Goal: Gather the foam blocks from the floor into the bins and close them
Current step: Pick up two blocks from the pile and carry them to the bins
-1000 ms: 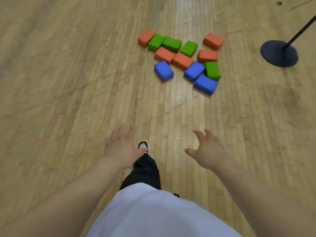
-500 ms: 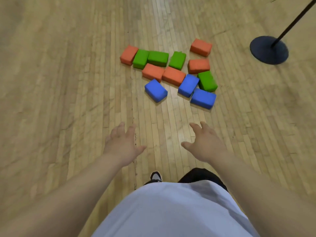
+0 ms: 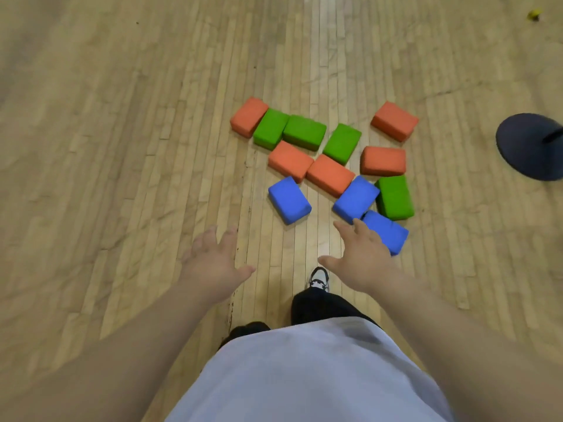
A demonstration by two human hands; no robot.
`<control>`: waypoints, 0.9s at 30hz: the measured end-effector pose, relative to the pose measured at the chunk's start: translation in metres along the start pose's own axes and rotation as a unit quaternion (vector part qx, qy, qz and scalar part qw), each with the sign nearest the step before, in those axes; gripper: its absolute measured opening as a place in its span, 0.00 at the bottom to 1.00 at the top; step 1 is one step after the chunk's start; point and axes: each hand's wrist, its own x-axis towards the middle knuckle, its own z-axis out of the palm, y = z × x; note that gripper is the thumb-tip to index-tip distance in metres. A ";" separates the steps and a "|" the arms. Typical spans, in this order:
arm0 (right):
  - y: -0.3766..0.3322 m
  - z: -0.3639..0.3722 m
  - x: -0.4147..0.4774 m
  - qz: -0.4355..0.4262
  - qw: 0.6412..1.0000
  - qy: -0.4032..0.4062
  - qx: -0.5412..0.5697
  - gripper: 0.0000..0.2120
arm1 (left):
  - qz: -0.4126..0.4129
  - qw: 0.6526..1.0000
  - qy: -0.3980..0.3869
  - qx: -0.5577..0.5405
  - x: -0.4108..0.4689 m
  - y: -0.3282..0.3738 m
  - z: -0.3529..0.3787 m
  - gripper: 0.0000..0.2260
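Several foam blocks lie in a cluster on the wooden floor ahead: orange ones (image 3: 330, 174), green ones (image 3: 304, 132) and three blue ones. The nearest blue blocks are one at the left (image 3: 289, 200), one in the middle (image 3: 355, 198) and one at the right (image 3: 387, 231). My left hand (image 3: 214, 263) reaches forward, fingers spread, holding nothing, short of the left blue block. My right hand (image 3: 361, 257) is stretched out with straight fingers, overlapping the right blue block's near edge in view. No bin is in view.
A dark round stand base (image 3: 530, 146) with a pole sits on the floor at the right, past the blocks. My shoe (image 3: 319, 278) and dark trouser leg stand just behind my hands. A small yellow object (image 3: 533, 14) lies far right.
I have stepped closer, so the blocks appear nearer and larger. Both hands have reached further forward; my right hand now overlaps the nearest blue block.
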 end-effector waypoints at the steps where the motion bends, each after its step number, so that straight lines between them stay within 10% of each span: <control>1: -0.001 -0.015 0.019 -0.010 1.000 -0.004 -0.008 0.42 | -0.008 1.000 0.002 -0.005 0.014 0.008 -0.010 0.43; 18: -0.049 -0.137 0.316 0.008 0.995 -0.068 -0.075 0.44 | -0.003 0.998 -0.063 -0.016 0.304 0.030 -0.132 0.44; 27: -0.037 -0.044 0.515 0.041 0.987 -0.144 -0.058 0.44 | 0.020 0.989 -0.138 -0.051 0.520 0.037 -0.063 0.45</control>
